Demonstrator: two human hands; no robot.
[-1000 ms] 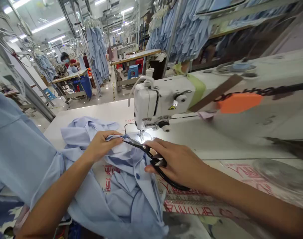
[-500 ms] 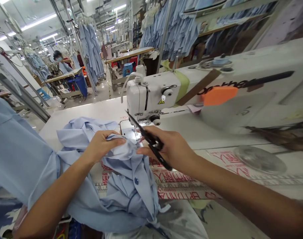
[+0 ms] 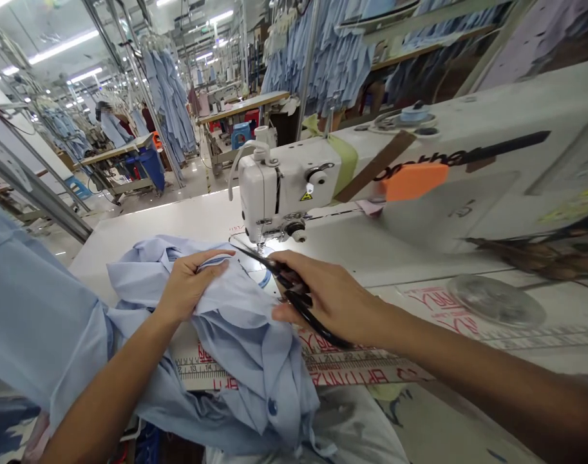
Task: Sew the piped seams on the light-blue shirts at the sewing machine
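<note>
Sewing table [image 3: 178, 222] | left grip [image 3: 192, 283] clamps blue shirt [image 3: 245, 348] | right grip [image 3: 327, 299] clamps scissors [image 3: 269, 265], partly hidden

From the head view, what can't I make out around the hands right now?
The grip on the black-handled scissors: the right hand covers it.
The cloth beneath the left hand: that hand hides this part of the light-blue shirt.
The needle of the white sewing machine: too small to judge.
The black lettering on the machine arm: blurred.
</note>
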